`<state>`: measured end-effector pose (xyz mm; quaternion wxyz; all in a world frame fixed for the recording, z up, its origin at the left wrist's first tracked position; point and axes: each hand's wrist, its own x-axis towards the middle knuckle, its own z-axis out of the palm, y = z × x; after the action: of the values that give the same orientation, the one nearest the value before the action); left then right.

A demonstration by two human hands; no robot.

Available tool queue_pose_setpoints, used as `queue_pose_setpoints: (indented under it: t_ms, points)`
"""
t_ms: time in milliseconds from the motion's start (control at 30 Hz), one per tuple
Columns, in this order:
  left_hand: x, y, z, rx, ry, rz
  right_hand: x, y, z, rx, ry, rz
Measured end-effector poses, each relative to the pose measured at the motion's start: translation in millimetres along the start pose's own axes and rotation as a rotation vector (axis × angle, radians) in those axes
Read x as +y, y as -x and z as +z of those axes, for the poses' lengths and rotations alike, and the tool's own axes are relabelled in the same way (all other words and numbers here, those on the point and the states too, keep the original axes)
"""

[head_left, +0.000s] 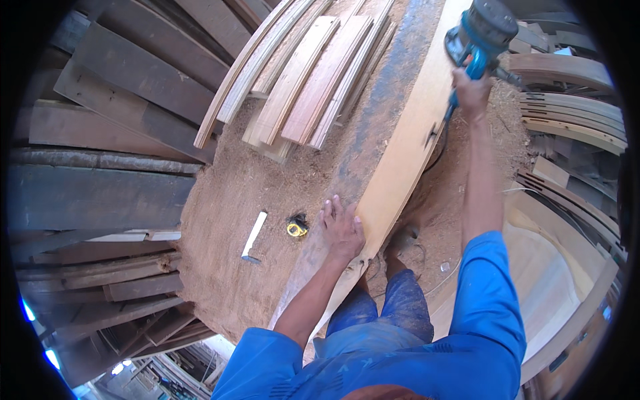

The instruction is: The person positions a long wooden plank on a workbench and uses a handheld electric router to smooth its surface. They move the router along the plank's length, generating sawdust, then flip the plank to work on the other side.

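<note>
Sawdust-covered workshop floor (227, 200), dark planks stacked left, curved slats (313, 73) lying ahead. Long pale board (407, 147) is running lengthwise away from the person, its long axis going from near the knees up toward the sander. Left hand (342, 230) is lying flat, fingers spread, pressing the board's near end. Right hand (472, 90) is reaching far forward, wrapped around a teal orbital sander (481, 33) sitting on the board's far end. Yellow tape measure (297, 227) and a white stick-shaped piece (254, 235) are lying just left of the left hand. No packages or signs showing.
</note>
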<state>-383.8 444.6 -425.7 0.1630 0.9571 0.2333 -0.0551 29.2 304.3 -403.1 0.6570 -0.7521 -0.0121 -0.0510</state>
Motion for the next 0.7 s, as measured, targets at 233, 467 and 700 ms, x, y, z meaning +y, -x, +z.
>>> queue_pose_setpoints:
  t_ms: [233,467,700]
  points:
    - [-1.3,-2.1,10.2,0.074,0.005,0.092,45.6,-62.9,-19.0,-0.106,0.121,-0.106]
    - [-0.1,-1.4,7.7,0.045,0.034,0.059,9.2,52.2,-25.7,-0.135,0.205,-0.082]
    - [-9.0,-2.3,17.2,0.056,0.078,0.048,-53.1,287.6,-27.3,-0.091,0.105,0.171]
